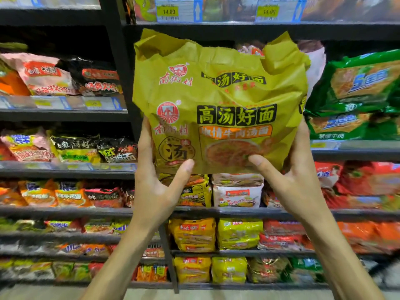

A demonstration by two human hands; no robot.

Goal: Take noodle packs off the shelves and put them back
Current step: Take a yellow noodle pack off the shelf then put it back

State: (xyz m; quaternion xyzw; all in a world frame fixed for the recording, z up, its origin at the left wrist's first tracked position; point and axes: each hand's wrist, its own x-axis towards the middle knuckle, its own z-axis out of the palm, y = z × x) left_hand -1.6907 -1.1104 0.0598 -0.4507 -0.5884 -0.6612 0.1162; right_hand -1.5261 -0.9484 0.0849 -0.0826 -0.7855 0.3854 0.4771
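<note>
A big mustard-yellow multi-pack of noodles point(218, 100) with black Chinese lettering is held upright in front of the shelves, at the middle of the view. My left hand point(158, 182) grips its lower left corner, thumb across the front. My right hand point(290, 180) grips the lower right corner, thumb on the front too. The pack hides most of the shelf bay behind it, where a pale pink pack point(315, 61) peeks out at the upper right.
Black shelving point(65, 114) runs in several tiers, with a dark upright post point(118, 61) left of the held pack. Green multi-packs point(355, 94) stand to the right, pink and black packs point(71, 76) to the left. Yellow packs point(194, 233) fill lower tiers. Price tags point(178, 10) line the top shelf edge.
</note>
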